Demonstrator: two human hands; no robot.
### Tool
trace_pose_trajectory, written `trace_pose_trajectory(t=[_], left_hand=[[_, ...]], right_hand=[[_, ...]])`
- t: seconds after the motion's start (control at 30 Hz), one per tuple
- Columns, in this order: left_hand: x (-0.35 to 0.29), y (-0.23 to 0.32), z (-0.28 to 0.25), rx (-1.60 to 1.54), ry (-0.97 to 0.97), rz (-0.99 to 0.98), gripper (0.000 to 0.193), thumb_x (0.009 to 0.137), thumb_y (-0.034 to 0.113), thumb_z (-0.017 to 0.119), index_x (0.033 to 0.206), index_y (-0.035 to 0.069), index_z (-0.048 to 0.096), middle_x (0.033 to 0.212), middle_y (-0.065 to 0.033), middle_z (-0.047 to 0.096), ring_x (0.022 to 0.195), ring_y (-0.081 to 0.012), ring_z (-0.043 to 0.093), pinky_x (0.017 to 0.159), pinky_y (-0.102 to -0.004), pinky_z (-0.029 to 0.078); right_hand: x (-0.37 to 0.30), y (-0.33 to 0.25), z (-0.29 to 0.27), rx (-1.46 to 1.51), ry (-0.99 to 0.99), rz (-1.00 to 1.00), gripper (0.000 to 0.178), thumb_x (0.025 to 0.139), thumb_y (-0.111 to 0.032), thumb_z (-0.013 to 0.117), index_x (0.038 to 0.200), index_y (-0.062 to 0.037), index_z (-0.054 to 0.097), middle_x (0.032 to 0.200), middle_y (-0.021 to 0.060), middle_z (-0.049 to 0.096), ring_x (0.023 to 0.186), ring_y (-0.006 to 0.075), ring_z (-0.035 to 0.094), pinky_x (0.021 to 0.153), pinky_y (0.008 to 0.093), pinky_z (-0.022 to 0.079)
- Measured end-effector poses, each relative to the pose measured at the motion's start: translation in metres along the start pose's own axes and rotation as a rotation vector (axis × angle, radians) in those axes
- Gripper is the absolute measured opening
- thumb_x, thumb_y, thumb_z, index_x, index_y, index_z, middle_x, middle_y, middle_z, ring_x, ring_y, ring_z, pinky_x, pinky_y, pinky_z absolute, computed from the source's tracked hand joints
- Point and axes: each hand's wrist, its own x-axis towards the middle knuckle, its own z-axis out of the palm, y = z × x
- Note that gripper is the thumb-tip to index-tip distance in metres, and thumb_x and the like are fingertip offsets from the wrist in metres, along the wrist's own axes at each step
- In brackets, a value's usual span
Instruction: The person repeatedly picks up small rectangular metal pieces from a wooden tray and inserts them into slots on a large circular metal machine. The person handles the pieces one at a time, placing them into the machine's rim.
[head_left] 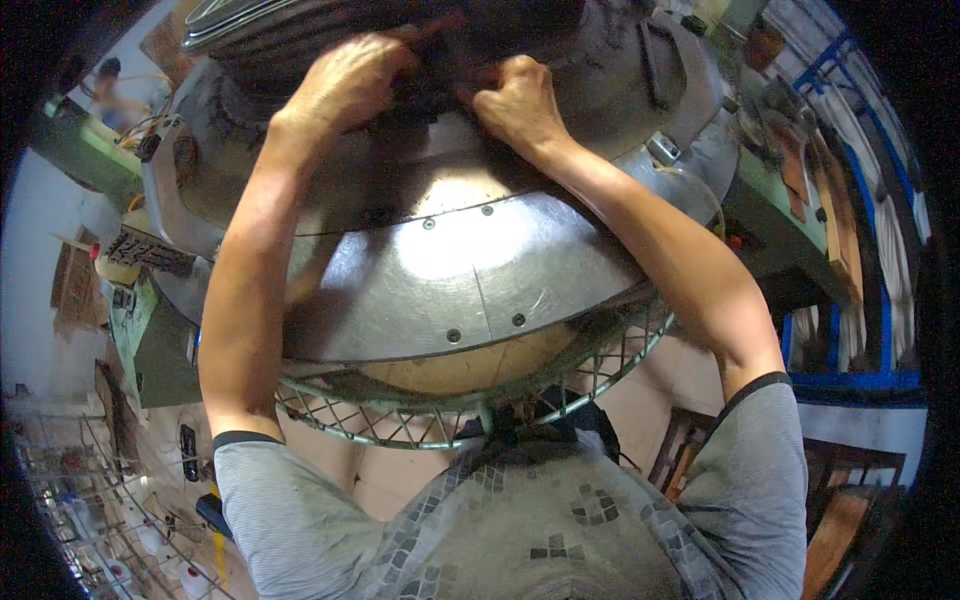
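Both my arms reach forward over a large round machine with a polished metal rim plate (480,270). My left hand (350,80) is bent at the wrist, its fingers curled into dark fabric (290,60) at the machine's far side. Opposite it, my right hand (522,102) is closed, thumb and forefinger drawn together at the same dark fabric. The two hands are a short way apart, facing each other. Shadow and blur obscure the fingertips and the spot between them. Folded cloth edges with a pale stripe (230,25) lie at the upper left.
A green lattice ring (400,428) runs below the plate, close to my body. Metal brackets (663,150) stand at the machine's sides. Green benches (150,340) flank it. Blue racks (870,250) with pale cloth stand at right; a wire rack of cones (130,530) is at lower left.
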Motion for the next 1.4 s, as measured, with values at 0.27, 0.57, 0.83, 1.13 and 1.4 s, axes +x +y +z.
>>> trace_pose_trajectory(t=[0.27,0.57,0.83,1.13,1.4], left_hand=[[0.003,-0.004,0.013,-0.116,0.002,0.105,0.058,0.082,0.005,0.060,0.140,0.010,0.055,0.090,-0.0215,0.069,0.074,-0.0371,0.064,0.072,-0.0424,0.054],[0.013,0.001,-0.021,0.214,0.033,-0.085,0.021,0.072,-0.001,0.064,0.089,0.008,0.073,0.091,-0.0178,0.071,0.088,-0.0364,0.070,0.073,-0.0456,0.059],[0.019,0.001,-0.028,0.343,0.008,-0.133,0.010,0.075,-0.002,0.064,0.080,0.004,0.071,0.084,-0.0194,0.071,0.082,-0.0371,0.071,0.068,-0.0458,0.059],[0.018,0.003,-0.026,0.311,0.045,-0.127,0.009,0.075,-0.002,0.064,0.080,0.002,0.071,0.083,-0.0204,0.071,0.081,-0.0372,0.072,0.068,-0.0456,0.059],[0.017,0.001,-0.022,0.359,0.045,-0.097,0.008,0.077,-0.001,0.063,0.079,0.002,0.071,0.082,-0.0205,0.070,0.078,-0.0365,0.072,0.066,-0.0445,0.059]], right_hand=[[-0.016,-0.007,-0.016,0.094,-0.067,0.009,0.022,0.062,-0.013,0.058,0.062,0.0090,0.063,0.066,0.0342,0.060,0.062,0.0421,0.067,0.066,0.0476,0.055],[0.024,0.009,0.025,-0.104,0.162,-0.064,0.022,0.080,-0.025,0.078,0.091,-0.0052,0.078,0.089,0.0179,0.074,0.081,0.0269,0.074,0.075,0.0365,0.056],[0.050,-0.005,0.038,0.161,0.357,0.021,0.023,0.077,-0.030,0.083,0.086,-0.0094,0.078,0.083,0.0128,0.075,0.077,0.0238,0.073,0.073,0.0346,0.055],[0.051,0.000,0.021,0.003,0.344,-0.127,0.023,0.077,-0.032,0.083,0.082,-0.0098,0.078,0.070,0.0100,0.072,0.062,0.0248,0.071,0.065,0.0360,0.055],[0.060,0.000,0.003,-0.385,0.285,-0.150,0.050,0.075,-0.061,0.075,0.083,-0.0127,0.078,0.076,0.0152,0.072,0.073,0.0352,0.072,0.066,0.0453,0.058]])
